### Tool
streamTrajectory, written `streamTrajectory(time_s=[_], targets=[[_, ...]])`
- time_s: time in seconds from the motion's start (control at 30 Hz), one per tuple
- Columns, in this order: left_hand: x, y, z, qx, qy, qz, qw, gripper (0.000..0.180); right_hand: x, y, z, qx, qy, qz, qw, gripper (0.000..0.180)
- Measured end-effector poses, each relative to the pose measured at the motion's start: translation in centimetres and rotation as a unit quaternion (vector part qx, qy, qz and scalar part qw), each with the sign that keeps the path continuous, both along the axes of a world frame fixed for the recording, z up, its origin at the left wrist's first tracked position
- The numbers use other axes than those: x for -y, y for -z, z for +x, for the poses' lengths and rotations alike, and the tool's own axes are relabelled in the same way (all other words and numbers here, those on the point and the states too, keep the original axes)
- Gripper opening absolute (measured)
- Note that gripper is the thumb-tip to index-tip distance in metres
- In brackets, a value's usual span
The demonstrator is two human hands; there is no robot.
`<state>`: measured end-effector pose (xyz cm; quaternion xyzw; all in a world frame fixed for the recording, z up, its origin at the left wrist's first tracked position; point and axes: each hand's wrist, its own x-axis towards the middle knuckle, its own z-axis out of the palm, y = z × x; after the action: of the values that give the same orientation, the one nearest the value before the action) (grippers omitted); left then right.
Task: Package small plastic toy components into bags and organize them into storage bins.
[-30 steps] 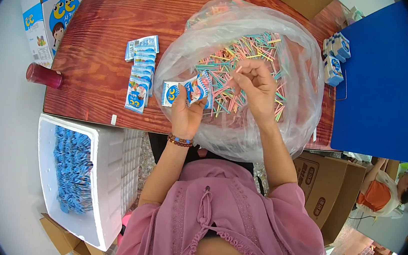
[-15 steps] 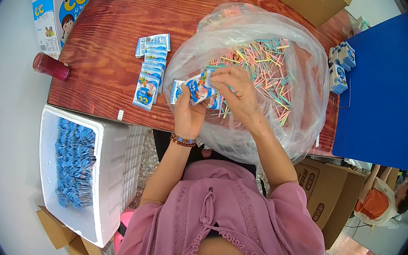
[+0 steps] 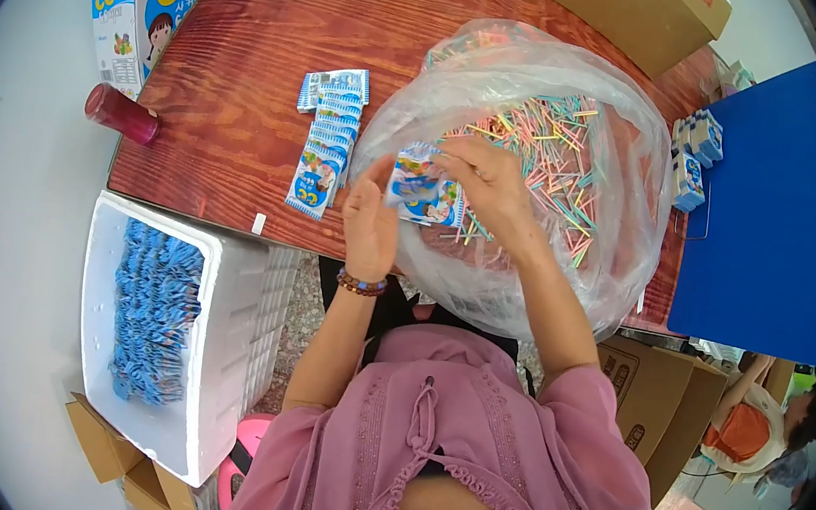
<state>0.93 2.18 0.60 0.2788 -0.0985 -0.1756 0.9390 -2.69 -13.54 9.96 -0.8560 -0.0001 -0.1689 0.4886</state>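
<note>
Over the near left rim of a clear plastic bag (image 3: pixel 522 313), my right hand (image 3: pixel 492 186) pinches the upper corner of a small blue-and-white candy packet (image 3: pixel 409 173), which is smeared by motion. A second packet (image 3: pixel 449 207) shows beneath it, against the bag. My left hand (image 3: pixel 369 225), with a beaded bracelet at the wrist, is beside the packet's left edge; its fingers are stretched up and hold nothing that I can see. Inside the bag lie many thin pastel sticks (image 3: pixel 551 150). Left of the bag, an overlapping row of similar packets (image 3: pixel 334 131) rests on the table.
The red wood-grain table (image 3: pixel 234 104) carries a red-capped jar (image 3: pixel 122 114) and printed cartons (image 3: pixel 168 16) at left. A white foam box (image 3: pixel 201 352) of blue packets stands below. Cardboard box (image 3: pixel 636 19) behind; blue board (image 3: pixel 776 206) and small packs (image 3: pixel 691 172) right. Another person (image 3: pixel 752 415) sits far right.
My left hand has let go of the packet and opened beside it. My right hand still pinches the packet's upper corner. The whole view has shifted slightly.
</note>
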Motion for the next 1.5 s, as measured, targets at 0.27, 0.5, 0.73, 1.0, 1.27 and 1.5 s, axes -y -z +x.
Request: streamTrajectory(time_s=[0.27,0.5,0.73,1.0,1.27,1.5], targets=[[-4.0,0.1,1.9,0.067,0.009,0.239,0.969,0.040,-3.0,0.7,2.6,-0.030,-0.102,0.152,0.983,0.014],[-10.3,2.9,3.4,0.102,-0.123,0.471,0.868,0.021,-6.6,5.8,7.2,-0.142,-0.110,0.010,0.984,0.019],[-11.9,3.7,4.9,0.265,-0.243,0.704,0.613,0.044,-8.6,8.5,9.6,-0.139,-0.056,-0.125,0.981,0.023],[-10.3,2.0,4.3,0.284,-0.317,0.676,0.602,0.040,2.6,6.1,1.3,-0.204,-0.022,-0.263,0.943,0.028],[-1.0,1.1,2.0,0.419,-0.192,0.665,0.588,0.031,3.4,9.2,0.1,-0.080,-0.008,-0.279,0.957,0.027],[0.2,0.7,2.5,0.326,-0.146,0.630,0.689,0.034,3.8,7.9,-0.7,-0.101,-0.009,0.059,0.993,0.013]])
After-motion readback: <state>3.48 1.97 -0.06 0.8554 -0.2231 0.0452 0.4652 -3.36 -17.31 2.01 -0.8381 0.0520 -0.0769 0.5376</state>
